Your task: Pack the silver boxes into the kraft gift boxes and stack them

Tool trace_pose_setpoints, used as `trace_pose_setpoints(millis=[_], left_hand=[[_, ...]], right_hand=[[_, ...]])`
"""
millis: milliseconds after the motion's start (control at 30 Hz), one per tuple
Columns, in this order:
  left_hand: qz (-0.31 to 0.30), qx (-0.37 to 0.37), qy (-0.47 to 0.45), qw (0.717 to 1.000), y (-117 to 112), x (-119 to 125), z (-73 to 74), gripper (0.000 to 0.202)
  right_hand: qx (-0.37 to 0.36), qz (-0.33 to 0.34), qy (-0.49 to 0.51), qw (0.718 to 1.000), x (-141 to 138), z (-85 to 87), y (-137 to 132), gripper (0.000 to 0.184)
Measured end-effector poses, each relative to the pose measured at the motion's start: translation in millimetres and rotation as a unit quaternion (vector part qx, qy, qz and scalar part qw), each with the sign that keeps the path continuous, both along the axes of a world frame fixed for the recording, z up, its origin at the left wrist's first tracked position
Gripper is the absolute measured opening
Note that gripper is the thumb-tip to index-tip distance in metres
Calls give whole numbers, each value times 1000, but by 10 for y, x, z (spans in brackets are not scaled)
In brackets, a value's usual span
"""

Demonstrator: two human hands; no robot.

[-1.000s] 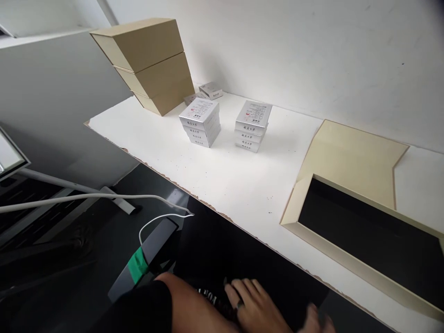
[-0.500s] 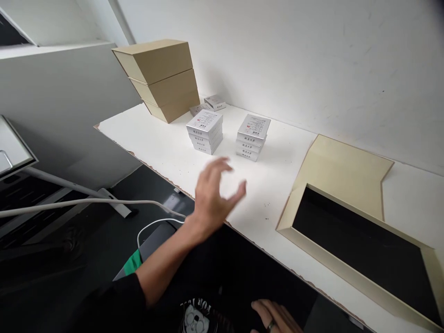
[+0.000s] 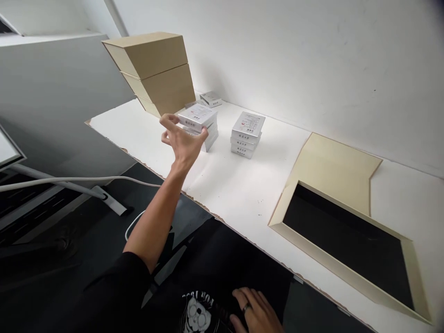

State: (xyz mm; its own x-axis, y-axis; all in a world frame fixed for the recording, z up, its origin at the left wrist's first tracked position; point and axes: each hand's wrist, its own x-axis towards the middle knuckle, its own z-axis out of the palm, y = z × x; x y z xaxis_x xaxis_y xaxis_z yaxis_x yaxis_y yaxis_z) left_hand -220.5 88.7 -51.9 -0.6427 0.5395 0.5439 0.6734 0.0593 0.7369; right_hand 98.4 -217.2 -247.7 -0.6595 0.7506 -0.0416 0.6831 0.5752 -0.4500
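Note:
My left hand (image 3: 184, 144) reaches over the table to the left stack. Its thumb and fingers grip the top small silver box (image 3: 198, 114) by opposite sides. Beneath it, the other silver boxes of that stack (image 3: 211, 138) are partly hidden by the hand. To the right stands a second stack of small silver boxes (image 3: 247, 132), with dark print on their ends. Low in the view, my right hand (image 3: 258, 311), with a ring on one finger, is held in front of my black shirt. Its fingers are stretched out and hold nothing.
Large tan boxes (image 3: 156, 69) are piled at the table's far left, with loose silver boxes (image 3: 211, 99) beside them. An open tan box (image 3: 322, 259) with a black inside lies at the right, its lid (image 3: 342, 173) folded back toward the wall. The white table (image 3: 229, 185) has a chipped front edge.
My left hand has moved forward and left from above the table's front edge and taken hold of the left stack's top box. My right hand has come further into view.

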Motion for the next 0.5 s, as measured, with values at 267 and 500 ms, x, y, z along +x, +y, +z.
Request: trace_pose_setpoints(millis=[267, 500], left_hand=[[-384, 242, 100, 886, -333, 676, 639, 61], [-745, -102, 336, 567, -573, 2171, 861, 42]], right_hand=[[-47, -40, -19, 998, -121, 609, -29, 39], [-101, -121, -5, 987, -661, 625, -130, 38]])
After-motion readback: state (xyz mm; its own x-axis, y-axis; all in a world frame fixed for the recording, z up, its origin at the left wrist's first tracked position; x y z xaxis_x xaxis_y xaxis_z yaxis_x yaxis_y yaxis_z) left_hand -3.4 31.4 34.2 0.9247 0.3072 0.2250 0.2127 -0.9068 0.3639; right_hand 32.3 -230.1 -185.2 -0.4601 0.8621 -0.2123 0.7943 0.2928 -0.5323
